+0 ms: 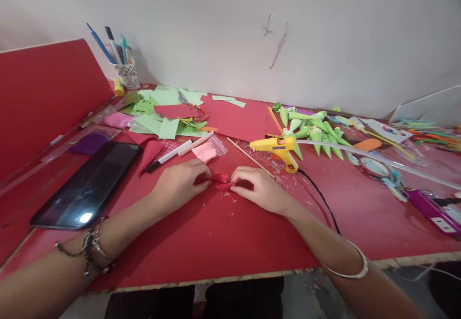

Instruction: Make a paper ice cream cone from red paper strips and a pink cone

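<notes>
A small curled piece of red paper (220,182) is held between my two hands, low over the red table. My left hand (183,180) pinches its left end between thumb and fingers. The right end is pinched the same way by my right hand (260,188). Just beyond my hands lie a thin wooden stick (248,156) and a small bag of pink material (206,151). A yellow glue gun (279,150) rests beyond my right hand. Near my left hand are a black-capped marker (169,156) and a rolled red paper cone (149,154).
A black phone (88,184) lies at the left. Green paper pieces (151,123), scissors (201,113) and red sheets (237,120) are at the back. Green cones (315,134), a clear glue stick (389,159) and a purple device (430,213) sit at the right. A pen cup (127,75) stands back left.
</notes>
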The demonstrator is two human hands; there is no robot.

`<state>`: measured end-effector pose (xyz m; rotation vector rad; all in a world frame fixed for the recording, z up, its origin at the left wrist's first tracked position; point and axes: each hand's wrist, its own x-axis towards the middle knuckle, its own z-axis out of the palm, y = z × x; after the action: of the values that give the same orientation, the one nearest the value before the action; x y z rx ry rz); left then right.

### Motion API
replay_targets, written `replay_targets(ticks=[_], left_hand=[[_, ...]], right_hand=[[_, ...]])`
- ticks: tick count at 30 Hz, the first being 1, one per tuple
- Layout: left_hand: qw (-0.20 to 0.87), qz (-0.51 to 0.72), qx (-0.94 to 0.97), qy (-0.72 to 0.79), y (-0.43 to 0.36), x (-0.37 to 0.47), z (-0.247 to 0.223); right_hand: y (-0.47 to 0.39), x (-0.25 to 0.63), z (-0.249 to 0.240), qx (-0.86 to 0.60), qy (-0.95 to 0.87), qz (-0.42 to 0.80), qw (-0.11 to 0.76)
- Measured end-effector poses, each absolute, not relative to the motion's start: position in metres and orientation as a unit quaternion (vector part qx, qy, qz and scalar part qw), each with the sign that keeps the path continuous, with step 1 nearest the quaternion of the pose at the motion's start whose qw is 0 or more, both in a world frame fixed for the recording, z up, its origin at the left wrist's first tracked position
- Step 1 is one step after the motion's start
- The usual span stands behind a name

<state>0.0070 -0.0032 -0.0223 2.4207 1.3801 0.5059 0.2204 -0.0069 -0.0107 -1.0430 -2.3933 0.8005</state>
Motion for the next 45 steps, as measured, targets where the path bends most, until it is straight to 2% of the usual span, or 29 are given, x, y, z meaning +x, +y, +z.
replay_targets(ticks=[6,26,45], left_hand=[[0.142,0.131,0.85,0.49,-0.0025,0.0065,-0.0213],[0.149,0.12,0.854,0.484,-0.0062,0.008,-0.0179],[0.143,0.168,0.86,0.461,-0.0055,0.0082,-0.0214]], right_hand=[[-0.0091,0.22,-0.0099,-0.364,-0.864,0.274,0.214],[-0.0118,0.2205,-0.0094,-0.35,-0.87,0.283,0.2],[-0.0139,0.2216,-0.0045,-0.361,-0.824,0.373,0.225]])
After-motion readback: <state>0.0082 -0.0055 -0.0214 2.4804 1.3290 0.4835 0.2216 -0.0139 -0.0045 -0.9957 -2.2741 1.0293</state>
